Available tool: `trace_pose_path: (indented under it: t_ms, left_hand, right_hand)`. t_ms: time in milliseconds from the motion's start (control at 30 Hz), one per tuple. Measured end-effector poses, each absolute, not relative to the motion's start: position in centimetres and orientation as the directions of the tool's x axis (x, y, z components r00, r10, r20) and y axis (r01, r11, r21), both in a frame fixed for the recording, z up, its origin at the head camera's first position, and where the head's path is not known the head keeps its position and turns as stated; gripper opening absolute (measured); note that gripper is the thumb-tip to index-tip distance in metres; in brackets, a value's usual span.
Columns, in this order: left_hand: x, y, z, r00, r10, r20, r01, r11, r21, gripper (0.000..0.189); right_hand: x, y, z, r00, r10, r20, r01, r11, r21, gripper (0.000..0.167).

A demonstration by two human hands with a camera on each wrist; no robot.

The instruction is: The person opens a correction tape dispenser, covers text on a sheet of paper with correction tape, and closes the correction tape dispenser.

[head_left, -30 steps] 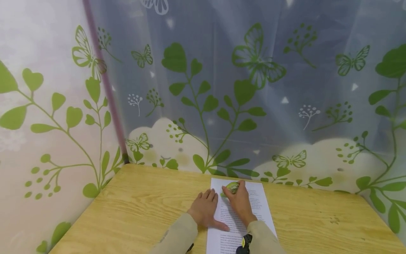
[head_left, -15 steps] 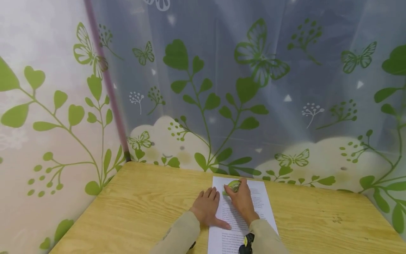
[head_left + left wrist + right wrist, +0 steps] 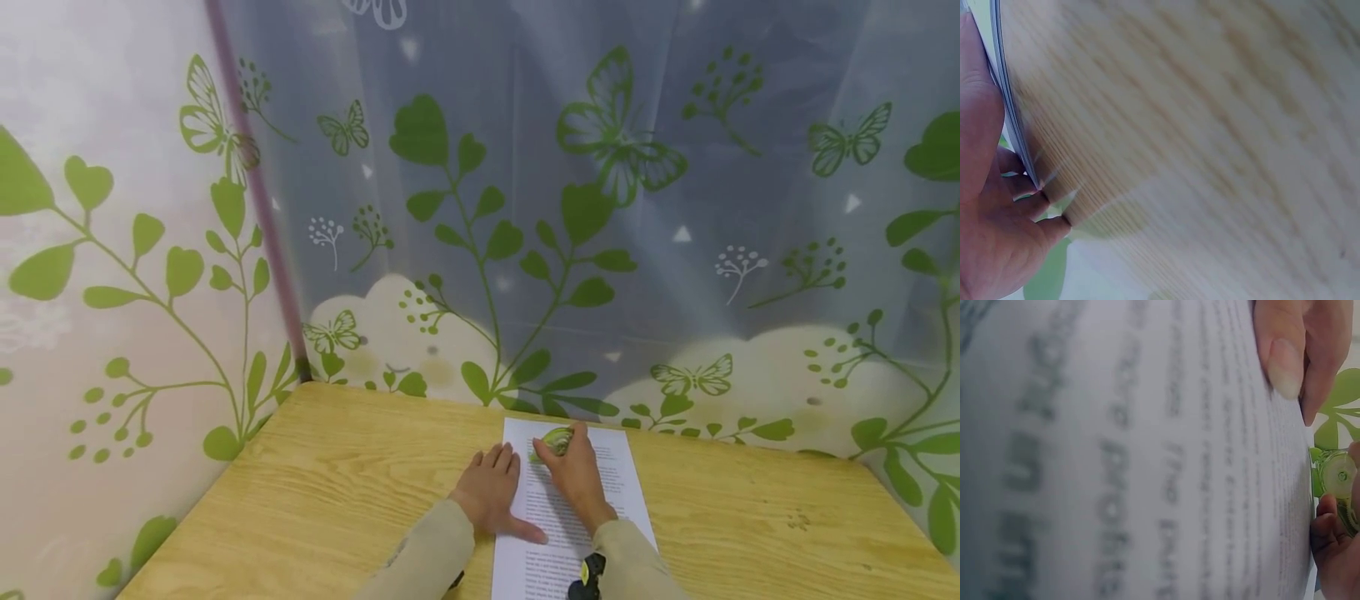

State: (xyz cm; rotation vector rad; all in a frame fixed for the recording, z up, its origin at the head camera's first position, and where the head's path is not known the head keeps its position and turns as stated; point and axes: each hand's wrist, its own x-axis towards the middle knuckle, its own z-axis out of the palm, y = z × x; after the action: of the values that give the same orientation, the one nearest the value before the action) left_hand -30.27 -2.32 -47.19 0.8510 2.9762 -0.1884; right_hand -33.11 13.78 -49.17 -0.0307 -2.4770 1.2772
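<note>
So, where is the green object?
Head view: the green object is in the grip of the right hand, at the far end of the printed sheet.

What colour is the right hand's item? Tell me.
The item is green with a pale disc, seen best in the right wrist view.

Tool: transl. green, w/ a pale disc in the R wrist view. Paper: wht, rows of dk grey print. Tabletop: yellow-tan, darker wood grain. Sleeves: plain beige. Wristband: blk w/ 1 yellow spot. Rear curtain: grey-blue, w/ green leaf sprigs, green outline butterflies, wht triangles, cream clouds. L curtain: off-wht to pale pink, similar green sprigs. Strip betw. curtains: mauve.
</note>
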Motion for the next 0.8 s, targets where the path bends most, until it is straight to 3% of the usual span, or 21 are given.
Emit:
trace_pose_path:
  t_ms: [800]
  left_hand:
    - [-30.3, -2.2, -46.8, -0.845, 0.521, -0.122, 0.533, 0.838, -0.118, 0.123]
  right_hand:
    - [-33.0, 15.0, -49.1, -0.958, 0.151, 0.245, -0.103, 0.614, -0.782, 0.056]
